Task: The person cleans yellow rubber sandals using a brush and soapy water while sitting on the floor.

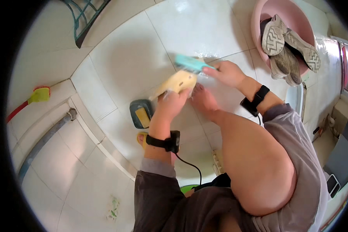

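Observation:
My left hand (172, 103) is closed round a pale yellow slipper (183, 81) with small holes, raised above the tiled floor and partly blurred. A teal scrubbing brush (189, 62) is in the closed fingers of my right hand (230, 74); its dark bristles face down against or just over the slipper's upper end. My bare right foot (205, 101) is just beyond the slipper. Left of my left hand lies a dark soap dish (134, 110) with a yellow bar of soap (142, 117) in it.
At the far right stands a pink basin (261, 11) with several dirty shoes (273, 40). A red-handled brush (38, 94) rests on a ledge at the left, above a grey pipe (42, 141). A dark green rack (87, 21) is at the far left. Wet tiles shine behind my hands.

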### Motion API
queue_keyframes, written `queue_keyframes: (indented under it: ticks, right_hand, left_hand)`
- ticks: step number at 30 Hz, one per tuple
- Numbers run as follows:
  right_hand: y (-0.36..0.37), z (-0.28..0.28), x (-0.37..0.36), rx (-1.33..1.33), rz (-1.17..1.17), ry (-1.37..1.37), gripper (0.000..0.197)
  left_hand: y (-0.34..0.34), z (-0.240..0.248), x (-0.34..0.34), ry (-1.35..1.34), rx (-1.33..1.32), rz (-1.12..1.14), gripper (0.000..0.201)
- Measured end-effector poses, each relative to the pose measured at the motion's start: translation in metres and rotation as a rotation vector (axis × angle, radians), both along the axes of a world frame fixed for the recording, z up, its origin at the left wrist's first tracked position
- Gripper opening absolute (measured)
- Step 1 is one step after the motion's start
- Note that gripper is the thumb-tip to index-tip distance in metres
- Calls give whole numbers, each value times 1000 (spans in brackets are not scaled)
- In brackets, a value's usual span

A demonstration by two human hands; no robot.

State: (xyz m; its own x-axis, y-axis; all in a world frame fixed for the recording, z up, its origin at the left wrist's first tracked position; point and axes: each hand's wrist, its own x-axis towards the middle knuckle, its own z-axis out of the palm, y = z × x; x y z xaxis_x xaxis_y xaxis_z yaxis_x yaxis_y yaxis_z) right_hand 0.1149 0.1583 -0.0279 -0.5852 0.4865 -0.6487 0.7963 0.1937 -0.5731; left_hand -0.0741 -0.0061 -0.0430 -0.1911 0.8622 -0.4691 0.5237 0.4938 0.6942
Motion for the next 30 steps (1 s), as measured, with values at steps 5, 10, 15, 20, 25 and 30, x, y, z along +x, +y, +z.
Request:
queue_keyframes:
  ticks: [5,10,15,20,25,30]
  right_hand:
    - [19,-44,31,121,-110,-39,77]
    - [15,-58,24,-158,-159,-57,84]
    - [19,-93,26,-210,-326,127,84]
    - [12,-60,19,-514,-415,26,75]
    - [21,-34,10,-421,-444,82,68]
    - [15,-24,4,-56,-228,158,78]
  left_hand:
    - [3,4,3,26,178,118,38]
    - [6,-7,-12,-299,117,394,34]
    - [-1,-48,-6,-654,98,812,33]
    - [-12,-70,-11,-1087,59,1260,35]
    - [-8,-74,2,-1322,12,1256,29]
    - [-1,-69,-7,-1651,99,1130,19]
